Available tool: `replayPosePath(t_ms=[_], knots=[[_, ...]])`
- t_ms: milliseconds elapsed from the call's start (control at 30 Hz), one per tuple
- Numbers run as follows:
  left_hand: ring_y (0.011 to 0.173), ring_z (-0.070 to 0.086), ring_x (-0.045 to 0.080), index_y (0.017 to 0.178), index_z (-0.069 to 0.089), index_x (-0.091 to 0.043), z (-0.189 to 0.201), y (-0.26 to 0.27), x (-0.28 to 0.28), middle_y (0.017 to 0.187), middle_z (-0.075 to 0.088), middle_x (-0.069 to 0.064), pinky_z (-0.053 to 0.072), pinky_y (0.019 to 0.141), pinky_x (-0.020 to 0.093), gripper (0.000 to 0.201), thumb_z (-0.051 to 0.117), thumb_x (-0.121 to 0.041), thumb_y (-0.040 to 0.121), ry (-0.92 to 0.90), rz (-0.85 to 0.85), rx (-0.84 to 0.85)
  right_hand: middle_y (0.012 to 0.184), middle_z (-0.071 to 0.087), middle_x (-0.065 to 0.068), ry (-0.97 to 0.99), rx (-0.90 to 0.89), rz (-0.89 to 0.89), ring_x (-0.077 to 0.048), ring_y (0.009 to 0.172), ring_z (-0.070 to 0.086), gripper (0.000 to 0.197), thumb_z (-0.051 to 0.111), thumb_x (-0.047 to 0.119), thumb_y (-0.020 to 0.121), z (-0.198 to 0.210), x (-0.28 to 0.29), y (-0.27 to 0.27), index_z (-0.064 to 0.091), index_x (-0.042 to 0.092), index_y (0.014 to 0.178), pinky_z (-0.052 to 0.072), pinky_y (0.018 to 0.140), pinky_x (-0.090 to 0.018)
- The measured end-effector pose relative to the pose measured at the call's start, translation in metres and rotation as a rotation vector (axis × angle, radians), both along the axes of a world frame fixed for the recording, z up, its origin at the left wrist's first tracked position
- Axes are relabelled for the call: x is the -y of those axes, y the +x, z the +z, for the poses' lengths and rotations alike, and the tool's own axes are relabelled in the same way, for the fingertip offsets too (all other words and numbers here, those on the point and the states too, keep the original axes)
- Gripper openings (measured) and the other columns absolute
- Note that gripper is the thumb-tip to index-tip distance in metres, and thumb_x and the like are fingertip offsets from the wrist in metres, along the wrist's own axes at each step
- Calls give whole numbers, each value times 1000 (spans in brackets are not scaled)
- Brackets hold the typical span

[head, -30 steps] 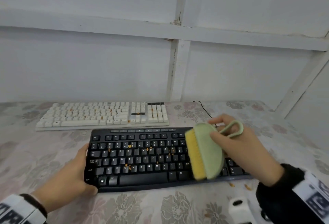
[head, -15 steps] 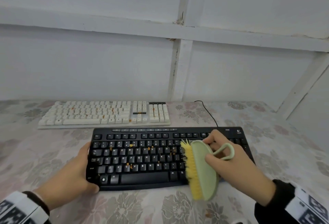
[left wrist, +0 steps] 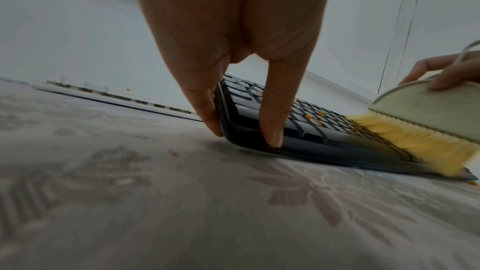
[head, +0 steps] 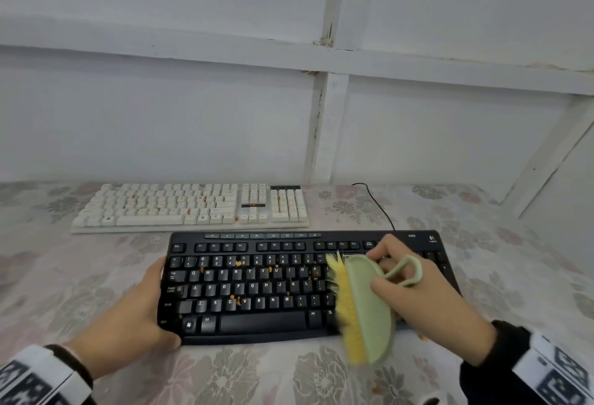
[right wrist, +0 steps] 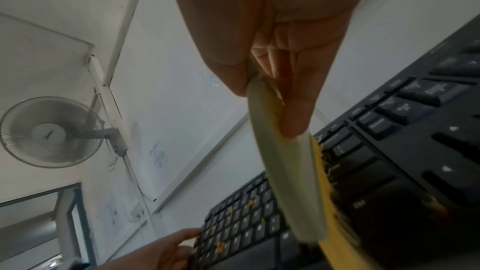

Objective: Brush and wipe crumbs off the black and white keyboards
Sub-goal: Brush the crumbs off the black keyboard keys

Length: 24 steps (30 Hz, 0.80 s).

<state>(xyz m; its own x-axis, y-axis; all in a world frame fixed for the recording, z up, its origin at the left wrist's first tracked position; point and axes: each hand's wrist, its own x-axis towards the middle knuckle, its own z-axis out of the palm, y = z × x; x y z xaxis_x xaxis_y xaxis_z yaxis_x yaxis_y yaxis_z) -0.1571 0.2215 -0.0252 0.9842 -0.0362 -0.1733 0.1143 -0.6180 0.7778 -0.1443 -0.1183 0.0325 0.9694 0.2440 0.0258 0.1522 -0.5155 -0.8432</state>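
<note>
The black keyboard (head: 283,289) lies near me on the flowered cloth, with orange crumbs (head: 238,263) scattered on its letter keys. My left hand (head: 154,305) grips its front-left corner, thumb on the front edge and fingers (left wrist: 205,100) against the left side. My right hand (head: 382,271) holds a green brush (head: 373,308) with yellow bristles by its back and loop. The bristles press on the keys at the right end of the letter block, and the brush's near end overhangs the front edge. The white keyboard (head: 193,208) lies behind, also dotted with crumbs.
A black cable (head: 379,205) runs from behind the black keyboard toward the white wall. A few crumbs (head: 421,337) lie on the cloth by the keyboard's front right. A wall fan (right wrist: 49,130) hangs high up.
The brush has swept toward me across the right-hand keys until its near end passed the front edge, then stayed about there. My left hand has kept its hold on the keyboard.
</note>
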Motion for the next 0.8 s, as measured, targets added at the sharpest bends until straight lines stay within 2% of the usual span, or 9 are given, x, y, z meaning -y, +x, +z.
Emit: replayPosePath(t_ms=[100,200,300,400,467,533,633,733,800], knots=[[84,64,17,104,24,-56,0,0,0,99,62,-4,47,68,24,94,71,13,60,0,4,5,57,48,3,24,-18,-28,-7,47,39,9,55,2,85,11,3,3,57,11,86,37,45,-18],[85,63,17,103,22,-56,0,0,1,98,61,-3,47,68,24,96,71,14,59,-6,9,11,63,53,0,64,135,-137,-10,53,45,12,55,7,87,20,5,18,58,19,89,41,48,-19],[85,63,17,102,21,-57,0,0,1,99,60,-5,47,69,24,97,71,14,60,-15,11,0,65,57,4,75,167,-151,-9,54,47,15,55,9,89,16,1,24,56,23,93,46,52,-24],[88,64,17,106,23,-58,0,1,-1,102,62,-3,50,74,27,97,72,9,57,-21,-5,-12,56,48,14,26,92,-53,-5,48,36,14,54,3,87,5,-3,13,53,17,90,37,49,-18],[89,64,16,106,22,-59,-1,1,-2,103,61,-5,49,73,24,98,72,10,59,-13,-12,-15,56,44,9,-10,31,7,-8,49,33,12,54,3,85,3,-1,6,54,15,90,35,49,-20],[89,63,13,106,22,-58,-2,1,-2,104,61,-7,47,70,20,98,72,12,60,-9,-11,-8,59,49,5,-7,22,-3,-9,51,37,12,55,4,85,9,2,8,57,16,88,37,49,-22],[89,62,12,106,21,-57,-2,1,-1,104,60,-8,44,68,17,97,71,13,62,5,-16,-9,66,57,-4,68,127,-96,-11,56,48,17,56,7,87,19,-1,22,59,23,91,42,51,-25],[88,62,11,106,22,-57,-2,0,0,102,61,-8,44,67,17,98,71,15,60,10,0,9,73,64,-4,114,190,-132,-14,59,57,18,55,11,90,21,-12,33,56,27,98,51,55,-32],[87,63,12,106,23,-56,-1,0,1,101,61,-8,44,66,16,98,71,16,60,12,3,11,73,62,-2,99,152,-107,-9,57,57,14,53,12,92,17,-17,34,54,24,99,50,53,-25]])
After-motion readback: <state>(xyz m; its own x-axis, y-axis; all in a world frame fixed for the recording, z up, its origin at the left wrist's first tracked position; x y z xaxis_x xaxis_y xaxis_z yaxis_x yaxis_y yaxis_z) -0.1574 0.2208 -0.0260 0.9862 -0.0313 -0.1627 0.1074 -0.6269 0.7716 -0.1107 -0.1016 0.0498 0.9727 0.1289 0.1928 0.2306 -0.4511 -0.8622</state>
